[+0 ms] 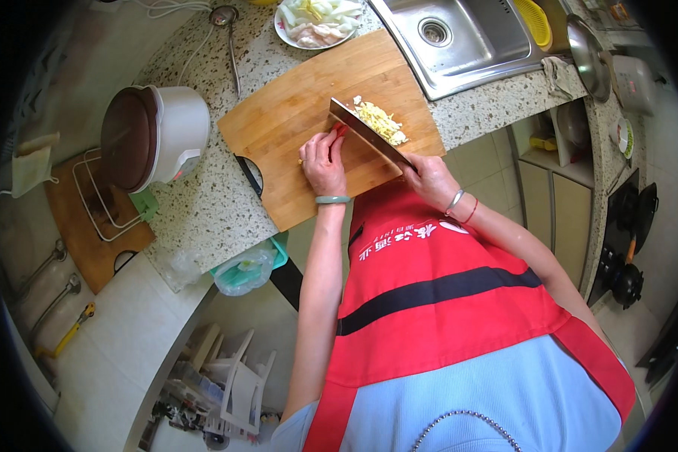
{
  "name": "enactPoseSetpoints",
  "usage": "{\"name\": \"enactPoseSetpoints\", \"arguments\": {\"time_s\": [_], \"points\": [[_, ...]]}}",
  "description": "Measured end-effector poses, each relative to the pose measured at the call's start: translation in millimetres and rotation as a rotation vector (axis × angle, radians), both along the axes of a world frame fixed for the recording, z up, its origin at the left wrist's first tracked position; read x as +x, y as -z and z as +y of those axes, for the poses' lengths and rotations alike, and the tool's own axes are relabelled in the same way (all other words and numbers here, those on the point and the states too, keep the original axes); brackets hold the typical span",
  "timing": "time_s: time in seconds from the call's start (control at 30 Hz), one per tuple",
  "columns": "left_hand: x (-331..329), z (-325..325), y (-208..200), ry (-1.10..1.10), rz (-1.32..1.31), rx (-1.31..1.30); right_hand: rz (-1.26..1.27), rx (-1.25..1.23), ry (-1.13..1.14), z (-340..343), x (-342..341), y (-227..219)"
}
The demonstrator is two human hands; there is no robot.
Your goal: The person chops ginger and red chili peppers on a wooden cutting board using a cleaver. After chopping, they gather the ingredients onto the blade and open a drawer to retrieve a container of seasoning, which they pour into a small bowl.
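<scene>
My left hand [325,167] is closed with its fingertips curled around a red chili pepper [340,130], most of it hidden by the fingers. My right hand [429,183] grips the handle of a kitchen knife [371,135]. Its broad blade stands on edge against the pepper, just right of my left fingertips. Both hands work over a wooden cutting board [279,117]. A pile of pale yellow chopped bits [380,120] lies on the board on the far side of the blade.
A plate [282,29] with pale sliced food stands beyond the board. A steel sink [482,45] is at the far right, a ladle [233,60] at the far left. Left of the board sits a white rice cooker [181,128]. A lined green bin [245,271] hangs below the counter edge.
</scene>
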State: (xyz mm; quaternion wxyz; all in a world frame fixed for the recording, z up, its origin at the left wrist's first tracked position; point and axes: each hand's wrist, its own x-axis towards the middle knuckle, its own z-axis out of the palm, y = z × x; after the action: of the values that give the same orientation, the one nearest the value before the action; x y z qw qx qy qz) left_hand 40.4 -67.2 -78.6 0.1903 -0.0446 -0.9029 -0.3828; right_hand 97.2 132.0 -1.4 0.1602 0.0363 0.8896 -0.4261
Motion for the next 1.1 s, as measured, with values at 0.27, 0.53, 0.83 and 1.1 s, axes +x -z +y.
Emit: {"name": "enactPoseSetpoints", "arguments": {"time_s": [0.27,0.53,0.83,1.1], "points": [[-1,-1,5,0.008,0.018,0.027,0.066,0.115,-0.131,5,-5,-18],[-4,1,4,0.008,0.045,0.030,0.127,0.223,-0.177,5,0,-20],[-3,2,7,0.022,0.042,0.064,0.002,0.343,-0.225,-7,0,-25],[-3,3,5,0.017,0.034,0.090,-0.023,0.377,-0.247,-19,-6,-26]]}}
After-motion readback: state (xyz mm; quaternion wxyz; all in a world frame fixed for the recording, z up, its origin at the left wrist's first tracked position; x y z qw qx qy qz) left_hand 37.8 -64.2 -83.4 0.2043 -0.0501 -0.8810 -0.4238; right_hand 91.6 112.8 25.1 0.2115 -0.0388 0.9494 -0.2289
